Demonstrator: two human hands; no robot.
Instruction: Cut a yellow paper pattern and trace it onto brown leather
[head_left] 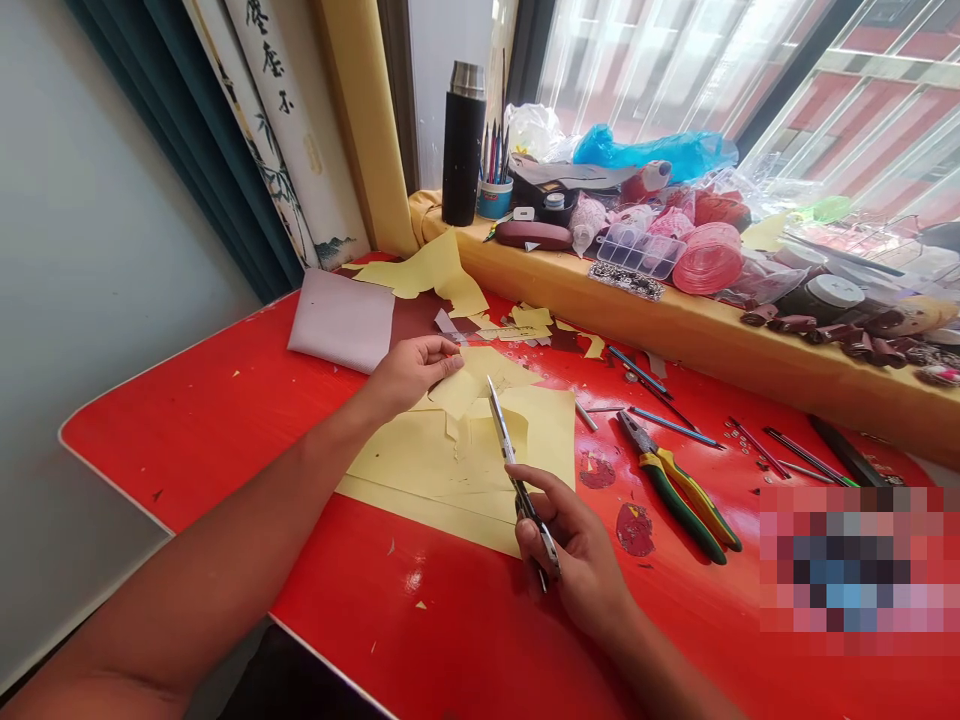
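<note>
A sheet of pale yellow paper [450,475] lies on the red tabletop [375,600], with a partly cut flap rising near its top. My left hand [411,375] reaches in from the left and seems to pinch the flap's edge [457,390]. My right hand [577,550] holds slim metal scissors [517,490] upright, their closed-looking tips just above the sheet. The lower handle part is hidden inside my fingers.
Green-and-yellow pliers [679,495] and several pencils [667,425] lie right of the paper. A steel ruler [499,333] and a pale folded sheet [341,320] lie beyond it. A raised yellow-covered sill [600,310] holds a black flask [463,145] and assorted craft supplies.
</note>
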